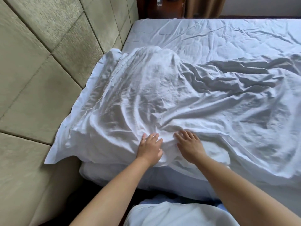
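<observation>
To the left of our left hand (149, 148) we find a padded wall (40, 70) of olive-green, suede-like squares, running away from us along the head of the bed (228, 35). Far beyond our right hand (189, 146) the bed ends at dark wooden furniture (169, 8) and a brown curtain (205, 7), with a pale wall (263, 5) to the curtain's right. Cool, soft light lies over the bed's far side.

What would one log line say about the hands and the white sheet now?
scene: bed by padded headboard | left hand: flat on white sheet | right hand: flat on it, beside left | white sheet: wrinkled
</observation>
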### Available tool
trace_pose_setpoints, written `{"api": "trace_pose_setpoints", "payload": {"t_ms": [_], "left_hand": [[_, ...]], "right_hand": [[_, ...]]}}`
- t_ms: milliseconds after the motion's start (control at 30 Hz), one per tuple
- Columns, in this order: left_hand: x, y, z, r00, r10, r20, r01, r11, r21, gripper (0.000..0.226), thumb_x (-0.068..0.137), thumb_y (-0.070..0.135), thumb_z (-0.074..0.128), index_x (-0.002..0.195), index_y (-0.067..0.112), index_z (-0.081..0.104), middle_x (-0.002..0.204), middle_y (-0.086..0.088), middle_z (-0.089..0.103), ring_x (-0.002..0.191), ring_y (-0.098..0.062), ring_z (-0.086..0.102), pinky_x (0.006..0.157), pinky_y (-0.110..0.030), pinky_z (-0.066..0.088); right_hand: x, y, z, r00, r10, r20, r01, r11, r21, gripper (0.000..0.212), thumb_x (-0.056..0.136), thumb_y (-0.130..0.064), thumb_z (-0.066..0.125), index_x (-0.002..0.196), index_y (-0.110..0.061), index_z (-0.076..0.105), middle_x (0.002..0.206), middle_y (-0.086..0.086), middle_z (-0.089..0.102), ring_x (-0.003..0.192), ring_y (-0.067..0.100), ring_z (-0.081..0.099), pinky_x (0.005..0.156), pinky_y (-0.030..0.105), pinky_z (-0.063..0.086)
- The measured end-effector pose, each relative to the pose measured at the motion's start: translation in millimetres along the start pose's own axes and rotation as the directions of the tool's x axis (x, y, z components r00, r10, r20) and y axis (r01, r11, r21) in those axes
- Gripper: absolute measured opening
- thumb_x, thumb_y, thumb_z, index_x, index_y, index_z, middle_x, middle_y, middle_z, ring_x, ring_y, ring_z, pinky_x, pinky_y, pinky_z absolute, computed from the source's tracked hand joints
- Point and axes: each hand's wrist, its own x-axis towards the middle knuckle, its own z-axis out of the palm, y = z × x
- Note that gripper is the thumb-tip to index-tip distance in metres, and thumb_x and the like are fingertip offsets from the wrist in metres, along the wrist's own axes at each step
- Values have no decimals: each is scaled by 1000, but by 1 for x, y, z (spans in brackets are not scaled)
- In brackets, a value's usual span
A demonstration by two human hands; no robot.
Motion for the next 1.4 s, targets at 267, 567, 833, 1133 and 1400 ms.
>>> {"api": "trace_pose_setpoints", "payload": {"t_ms": [267,567,833,1133,1400], "left_hand": [[19,83,25,997,59,-41,-57,997,43,63,76,26,72,136,23,51,147,-9,41,136,-25,40,110,-56,25],[41,130,21,968,-216,-128,223,974,43,39,91,13,55,130,18,52,117,-10,51,94,-33,58,78,-41,50],[-28,115,51,970,44,-240,-10,990,143,18,64,9,41,68,11,59,72,-7,55,52,-28,56,36,-26,36],[-67,166,99,965,-230,125,199,956,216,40,56,3,77,93,13,67,92,-11,59,82,-34,62,66,-41,52],[-30,259,116,965,10,264,-71,972,225,78,91,33,55,152,27,8,157,-8,8,144,-27,12,115,-38,17]], "right_hand": [[-41,82,22,921,378,-97,-346,905,246,59,81,-15,62,133,-18,35,138,12,41,124,34,43,104,41,35],[-54,159,48,874,430,226,-484,807,338,29,96,-19,40,123,-12,46,125,18,56,111,35,55,84,38,43],[-153,150,49,987,14,162,-60,959,277,27,102,-29,33,114,-9,46,103,16,63,92,38,59,65,35,33],[-193,169,98,970,-225,95,194,947,257,27,98,-31,36,96,-11,55,94,8,60,87,30,59,64,35,43],[-221,234,136,810,229,539,-485,779,398,31,95,-33,49,116,-11,57,122,10,60,110,28,56,87,33,44]]}}
